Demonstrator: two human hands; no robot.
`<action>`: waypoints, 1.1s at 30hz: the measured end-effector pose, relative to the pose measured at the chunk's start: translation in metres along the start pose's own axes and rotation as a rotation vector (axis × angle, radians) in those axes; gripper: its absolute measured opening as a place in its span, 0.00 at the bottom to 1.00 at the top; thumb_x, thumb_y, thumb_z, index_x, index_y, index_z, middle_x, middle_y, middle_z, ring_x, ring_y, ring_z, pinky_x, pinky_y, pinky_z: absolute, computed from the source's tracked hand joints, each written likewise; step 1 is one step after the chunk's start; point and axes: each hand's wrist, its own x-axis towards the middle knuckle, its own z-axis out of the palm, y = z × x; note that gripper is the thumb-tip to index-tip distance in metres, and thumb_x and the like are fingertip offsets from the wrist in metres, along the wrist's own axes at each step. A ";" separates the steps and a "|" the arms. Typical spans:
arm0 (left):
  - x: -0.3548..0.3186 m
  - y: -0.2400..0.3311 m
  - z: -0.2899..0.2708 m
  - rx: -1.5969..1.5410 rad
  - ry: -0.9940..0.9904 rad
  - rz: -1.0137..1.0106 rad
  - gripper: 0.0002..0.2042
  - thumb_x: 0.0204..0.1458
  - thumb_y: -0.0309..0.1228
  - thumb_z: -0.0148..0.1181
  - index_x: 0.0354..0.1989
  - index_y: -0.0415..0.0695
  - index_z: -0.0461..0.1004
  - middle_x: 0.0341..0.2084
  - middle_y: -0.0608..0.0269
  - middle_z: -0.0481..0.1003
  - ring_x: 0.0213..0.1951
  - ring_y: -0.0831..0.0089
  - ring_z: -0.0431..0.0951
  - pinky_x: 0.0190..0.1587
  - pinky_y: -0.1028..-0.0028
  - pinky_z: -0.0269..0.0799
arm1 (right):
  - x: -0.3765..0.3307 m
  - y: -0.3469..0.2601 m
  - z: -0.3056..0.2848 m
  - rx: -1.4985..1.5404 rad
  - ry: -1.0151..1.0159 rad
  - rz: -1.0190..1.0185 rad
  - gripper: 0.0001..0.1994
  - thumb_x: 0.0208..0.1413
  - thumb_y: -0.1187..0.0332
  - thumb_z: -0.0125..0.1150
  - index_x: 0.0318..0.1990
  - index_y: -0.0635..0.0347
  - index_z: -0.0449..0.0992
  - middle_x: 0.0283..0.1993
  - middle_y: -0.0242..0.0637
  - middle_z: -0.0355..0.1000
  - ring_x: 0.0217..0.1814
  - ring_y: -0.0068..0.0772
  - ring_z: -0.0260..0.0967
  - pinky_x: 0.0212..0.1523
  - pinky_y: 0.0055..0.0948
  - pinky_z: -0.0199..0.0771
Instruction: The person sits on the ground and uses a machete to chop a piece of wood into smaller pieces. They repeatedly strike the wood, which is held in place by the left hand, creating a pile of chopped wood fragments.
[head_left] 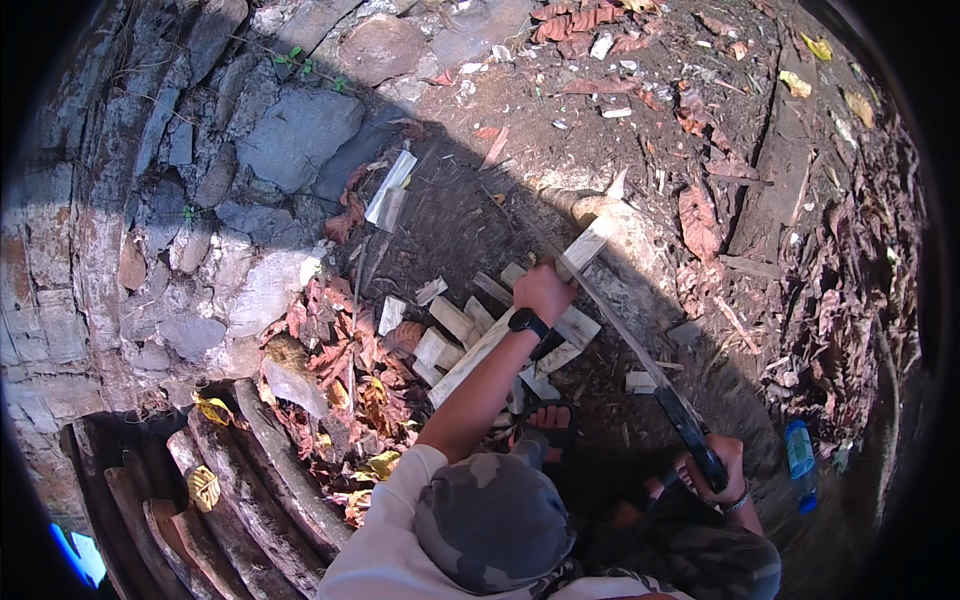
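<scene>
My left hand (543, 292) is closed round a long pale wooden plank (480, 362), a dark watch on its wrist. The plank slants up to the right, its far end over a pale log (625, 225) on the ground. In my right hand (722, 466), at lower right, is the black handle of a long narrow-bladed saw (628, 338). Its blade crosses the plank just beyond my left fingers, its tip reaching past the far side. Teeth are too small to make out. Short wooden blocks (455, 322) lie scattered beside and under the plank.
A stone wall (300, 135) rises at left. Stacked dark logs (235, 480) fill the lower left, near dry leaves (330, 350). A blue-green plastic bottle (800, 450) lies right of my right hand. My sandalled foot (550, 420) is close to the blocks. A camouflage cap (495, 520) covers the lower middle.
</scene>
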 end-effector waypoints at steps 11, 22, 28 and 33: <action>0.006 -0.010 0.007 0.006 -0.062 0.014 0.21 0.46 0.41 0.68 0.43 0.39 0.74 0.30 0.43 0.80 0.36 0.46 0.82 0.39 0.53 0.79 | 0.053 -0.008 0.007 -0.115 -0.010 -0.122 0.09 0.39 0.72 0.66 0.21 0.57 0.69 0.18 0.42 0.66 0.19 0.44 0.70 0.22 0.35 0.66; 0.003 0.002 0.003 0.023 -0.056 -0.030 0.23 0.46 0.42 0.66 0.48 0.42 0.76 0.32 0.40 0.80 0.38 0.45 0.81 0.43 0.52 0.78 | 0.088 -0.013 0.024 -0.025 0.013 -0.049 0.10 0.41 0.72 0.66 0.22 0.59 0.68 0.18 0.42 0.64 0.19 0.49 0.67 0.22 0.36 0.65; 0.002 0.007 -0.004 0.012 -0.043 -0.049 0.24 0.44 0.43 0.68 0.45 0.39 0.75 0.33 0.41 0.81 0.39 0.46 0.82 0.43 0.53 0.78 | 0.013 0.027 -0.003 -0.032 -0.063 -0.003 0.11 0.38 0.72 0.67 0.20 0.58 0.66 0.17 0.42 0.62 0.19 0.49 0.67 0.22 0.38 0.65; 0.006 0.005 0.004 0.049 -0.064 -0.046 0.24 0.45 0.45 0.68 0.44 0.39 0.75 0.32 0.40 0.80 0.38 0.44 0.82 0.44 0.52 0.77 | 0.068 0.005 0.017 -0.026 -0.025 -0.064 0.11 0.38 0.72 0.66 0.20 0.58 0.66 0.18 0.42 0.63 0.20 0.51 0.68 0.22 0.39 0.66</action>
